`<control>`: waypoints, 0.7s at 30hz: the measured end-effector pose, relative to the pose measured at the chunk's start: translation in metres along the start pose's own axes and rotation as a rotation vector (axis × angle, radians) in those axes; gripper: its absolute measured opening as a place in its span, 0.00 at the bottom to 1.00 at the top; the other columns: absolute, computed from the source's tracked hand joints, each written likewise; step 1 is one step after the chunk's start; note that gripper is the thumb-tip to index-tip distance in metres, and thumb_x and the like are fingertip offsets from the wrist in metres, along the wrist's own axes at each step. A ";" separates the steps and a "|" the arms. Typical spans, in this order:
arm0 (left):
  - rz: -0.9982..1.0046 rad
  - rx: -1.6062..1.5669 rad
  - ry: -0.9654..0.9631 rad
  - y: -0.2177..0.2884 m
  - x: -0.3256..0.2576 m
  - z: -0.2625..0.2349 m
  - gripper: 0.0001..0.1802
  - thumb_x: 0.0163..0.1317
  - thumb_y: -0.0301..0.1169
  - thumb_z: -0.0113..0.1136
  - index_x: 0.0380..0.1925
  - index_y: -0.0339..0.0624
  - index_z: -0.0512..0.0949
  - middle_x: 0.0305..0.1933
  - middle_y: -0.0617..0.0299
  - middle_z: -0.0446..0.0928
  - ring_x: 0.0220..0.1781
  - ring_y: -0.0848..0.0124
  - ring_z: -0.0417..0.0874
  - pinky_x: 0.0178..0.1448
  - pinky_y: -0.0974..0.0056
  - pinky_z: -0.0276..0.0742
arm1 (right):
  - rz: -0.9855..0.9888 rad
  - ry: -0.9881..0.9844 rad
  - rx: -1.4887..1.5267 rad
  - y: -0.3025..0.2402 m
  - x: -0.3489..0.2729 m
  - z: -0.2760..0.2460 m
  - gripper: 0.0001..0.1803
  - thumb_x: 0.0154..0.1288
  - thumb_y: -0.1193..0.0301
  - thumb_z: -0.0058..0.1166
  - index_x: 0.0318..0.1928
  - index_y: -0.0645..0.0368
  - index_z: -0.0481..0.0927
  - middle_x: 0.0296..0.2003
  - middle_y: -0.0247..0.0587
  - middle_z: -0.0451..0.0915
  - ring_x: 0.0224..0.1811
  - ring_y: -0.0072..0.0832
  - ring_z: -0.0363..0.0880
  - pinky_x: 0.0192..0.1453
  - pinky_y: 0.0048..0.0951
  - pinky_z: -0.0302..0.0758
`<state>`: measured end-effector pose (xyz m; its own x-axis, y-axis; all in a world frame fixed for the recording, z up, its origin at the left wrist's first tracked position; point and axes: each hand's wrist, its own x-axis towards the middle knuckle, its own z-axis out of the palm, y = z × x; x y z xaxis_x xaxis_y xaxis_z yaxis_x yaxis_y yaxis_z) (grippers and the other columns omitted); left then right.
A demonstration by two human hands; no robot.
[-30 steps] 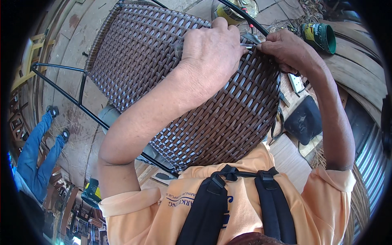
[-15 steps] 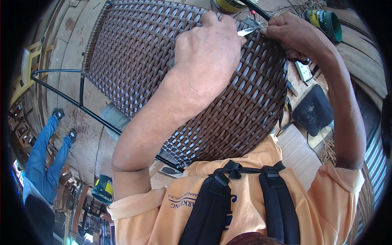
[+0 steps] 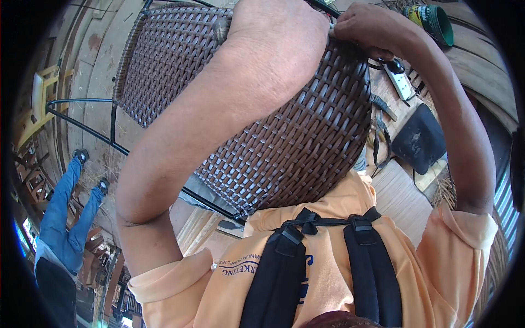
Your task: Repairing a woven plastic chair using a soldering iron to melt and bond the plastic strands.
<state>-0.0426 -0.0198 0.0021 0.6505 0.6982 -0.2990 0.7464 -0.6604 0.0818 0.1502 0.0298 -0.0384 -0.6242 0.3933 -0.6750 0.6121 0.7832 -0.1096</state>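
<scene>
Over brown woven panel [image 3: 284,147], left hand [image 3: 281,24] gripping dark handle [image 3: 221,30]; right hand [image 3: 369,28] curling at edge, its hold unclear.

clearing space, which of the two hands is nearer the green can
The right hand, at the woven panel's upper right edge; the left hand is farther left, over the panel.

A head-worn fisheye view is directed steeply down, at close range, from above the orange shirt [image 3: 224,298] onto the woven brown panel [image 3: 284,150].
</scene>
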 end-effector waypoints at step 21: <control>-0.017 -0.162 0.190 -0.009 0.007 0.041 0.17 0.69 0.42 0.51 0.39 0.37 0.75 0.32 0.46 0.82 0.37 0.49 0.85 0.40 0.49 0.80 | 0.000 0.035 0.003 0.008 0.002 0.006 0.07 0.57 0.76 0.55 0.38 0.63 0.79 0.35 0.49 0.80 0.38 0.42 0.81 0.40 0.39 0.78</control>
<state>-0.0503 -0.0207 -0.0398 0.6409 0.7583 -0.1191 0.7603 -0.6059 0.2340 0.1570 0.0333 -0.0449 -0.6412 0.4098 -0.6488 0.6134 0.7818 -0.1124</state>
